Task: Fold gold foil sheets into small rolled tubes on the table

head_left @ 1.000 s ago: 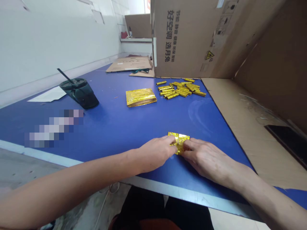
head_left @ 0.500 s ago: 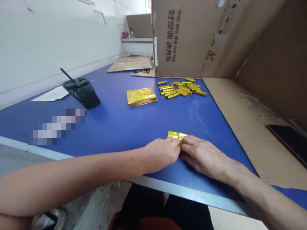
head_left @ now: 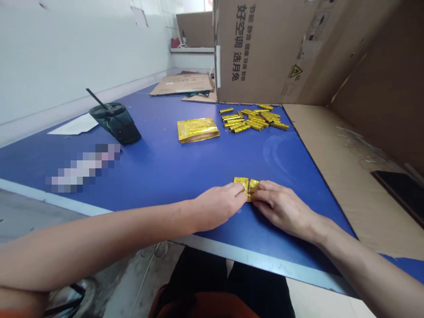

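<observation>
A small sheet of gold foil paper lies flat near the front of the blue table, with a crease or gap down its middle. My left hand has its fingers bent and pressed together on the left part of the sheet. From the other side, my right hand pinches the right part, and its fingers hide much of that side. A flat stack of gold foil paper sits farther back. To its right is a loose heap of narrow gold foil rolls.
A dark lidded cup with a straw stands at the left, beside a white paper and a blurred-out object. A large cardboard box rises behind the rolls. Flat cardboard lies at the back, and more cardboard covers the right side.
My left fingers have shifted slightly left and more of the sheet shows between the hands, its middle gap wider. The whole view has moved a little.
</observation>
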Tool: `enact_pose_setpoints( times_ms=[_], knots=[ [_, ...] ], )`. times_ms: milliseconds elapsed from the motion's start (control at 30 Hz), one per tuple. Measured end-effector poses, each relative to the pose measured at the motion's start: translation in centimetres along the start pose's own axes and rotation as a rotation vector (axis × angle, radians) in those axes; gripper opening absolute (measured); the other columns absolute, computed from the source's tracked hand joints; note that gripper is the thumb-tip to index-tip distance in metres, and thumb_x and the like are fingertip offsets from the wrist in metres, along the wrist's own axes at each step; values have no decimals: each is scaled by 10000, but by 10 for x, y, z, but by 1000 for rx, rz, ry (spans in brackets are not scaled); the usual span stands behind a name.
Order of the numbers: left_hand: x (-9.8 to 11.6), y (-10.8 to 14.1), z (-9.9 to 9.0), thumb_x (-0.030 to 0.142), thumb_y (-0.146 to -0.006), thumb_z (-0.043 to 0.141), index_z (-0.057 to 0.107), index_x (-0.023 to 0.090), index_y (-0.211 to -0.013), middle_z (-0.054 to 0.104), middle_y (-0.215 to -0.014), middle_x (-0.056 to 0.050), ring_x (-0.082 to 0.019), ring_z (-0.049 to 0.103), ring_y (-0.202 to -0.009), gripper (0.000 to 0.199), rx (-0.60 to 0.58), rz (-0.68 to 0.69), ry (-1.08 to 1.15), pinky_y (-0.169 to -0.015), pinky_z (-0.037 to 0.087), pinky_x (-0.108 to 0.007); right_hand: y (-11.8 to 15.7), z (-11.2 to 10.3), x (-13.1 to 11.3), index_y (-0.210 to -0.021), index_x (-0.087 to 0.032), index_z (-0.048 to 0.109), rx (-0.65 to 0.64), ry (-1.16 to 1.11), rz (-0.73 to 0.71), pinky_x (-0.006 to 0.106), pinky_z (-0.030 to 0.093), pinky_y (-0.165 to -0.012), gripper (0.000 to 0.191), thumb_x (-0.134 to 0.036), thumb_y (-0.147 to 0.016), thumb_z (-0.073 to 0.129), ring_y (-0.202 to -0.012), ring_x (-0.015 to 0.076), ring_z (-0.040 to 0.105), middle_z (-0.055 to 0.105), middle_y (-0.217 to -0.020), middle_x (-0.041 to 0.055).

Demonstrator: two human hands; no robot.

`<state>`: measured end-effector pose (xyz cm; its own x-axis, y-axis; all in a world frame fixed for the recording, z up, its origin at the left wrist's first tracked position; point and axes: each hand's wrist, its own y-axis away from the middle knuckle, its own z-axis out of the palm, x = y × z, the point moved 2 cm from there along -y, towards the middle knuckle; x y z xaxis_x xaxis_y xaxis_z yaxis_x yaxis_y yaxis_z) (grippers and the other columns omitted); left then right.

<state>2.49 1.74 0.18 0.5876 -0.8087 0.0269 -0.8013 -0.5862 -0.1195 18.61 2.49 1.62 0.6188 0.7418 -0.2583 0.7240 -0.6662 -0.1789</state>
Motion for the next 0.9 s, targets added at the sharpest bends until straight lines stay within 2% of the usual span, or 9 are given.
enact_pose_setpoints(
  times_ms=[133,300,600,733,900],
  knots=[
    [0,1,4,126,-844,347,530,109,-880,510,-999,-92,-193,506,-899,187,43,14,-54,-682,473,-270,1,-1,-1,-778,-199,630,-15,66,56,288,429,-600,209,-195,-818,425,-697,170,502,537,-734,57],
    [-2,0,3,157,-849,354,549,127,-862,527,-885,-65,-176,491,-815,197,97,37,-53,-637,454,-260,2,-1,-3,-854,-221,630,-38,20,24,317,452,-700,232,-177,-830,403,-791,178,536,606,-853,51],
    [-7,-3,3,136,-816,385,543,123,-846,556,-838,-64,-186,497,-774,161,71,56,-52,-691,425,-305,3,-6,-14,-907,-180,621,-133,79,15,333,477,-748,283,-88,-769,392,-833,184,571,617,-931,87],
    [-11,-8,3,144,-819,397,543,139,-850,572,-842,-50,-180,519,-796,150,51,3,-13,-709,423,-296,4,-5,-8,-963,-207,611,-116,13,22,319,456,-811,322,-74,-788,377,-917,174,564,616,-1003,60],
    [-17,-11,2,145,-816,412,540,157,-831,582,-824,-26,-158,545,-771,129,41,-72,79,-654,422,-261,4,-2,2,-949,-243,611,-99,-67,82,301,460,-776,326,-71,-792,382,-869,160,578,635,-950,19]
  ],
)
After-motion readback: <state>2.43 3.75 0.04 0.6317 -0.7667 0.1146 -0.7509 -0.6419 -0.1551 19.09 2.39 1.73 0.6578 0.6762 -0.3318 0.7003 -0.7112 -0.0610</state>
